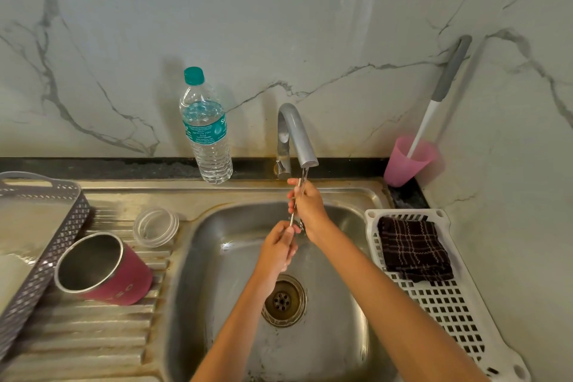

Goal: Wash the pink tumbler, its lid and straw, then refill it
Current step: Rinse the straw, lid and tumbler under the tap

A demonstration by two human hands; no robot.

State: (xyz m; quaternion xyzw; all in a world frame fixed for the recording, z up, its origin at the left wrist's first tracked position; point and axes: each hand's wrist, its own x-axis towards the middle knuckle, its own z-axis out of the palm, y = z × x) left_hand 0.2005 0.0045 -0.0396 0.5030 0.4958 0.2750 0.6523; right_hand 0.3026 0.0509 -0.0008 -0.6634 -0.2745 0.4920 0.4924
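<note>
- The thin metal straw (298, 187) is held nearly upright between the two hands, its top end in the stream of water falling from the tap (294, 133).
- The right hand (307, 206) is the upper one. Its fingers curl round the upper part of the straw, just below the spout.
- The left hand (279, 246) sits just below and touches the right hand. Its fingertips pinch the lower end of the straw.
- Both hands hover over the steel sink (214, 260), with the drain (283, 301) below the left wrist.
- To the left of the left hand, on the ribbed drainboard, lies the clear lid (156, 226), flat and just beside the basin's edge.
- Further left and nearer the person, the pink tumbler (124, 276) lies tilted, its open mouth facing the camera. Its rim leans against a grey perforated basket (46, 251).
- Beyond the hands and to their left, a water bottle (206, 130) with a teal cap stands against the marble wall, partly filled.
- To the right of the right hand, a white slotted rack (449, 301) holds a folded dark checked cloth (414, 248).
- Past the rack, in the corner, a pink cup (409, 161) holds a long-handled brush (441, 93) that leans on the wall.
</note>
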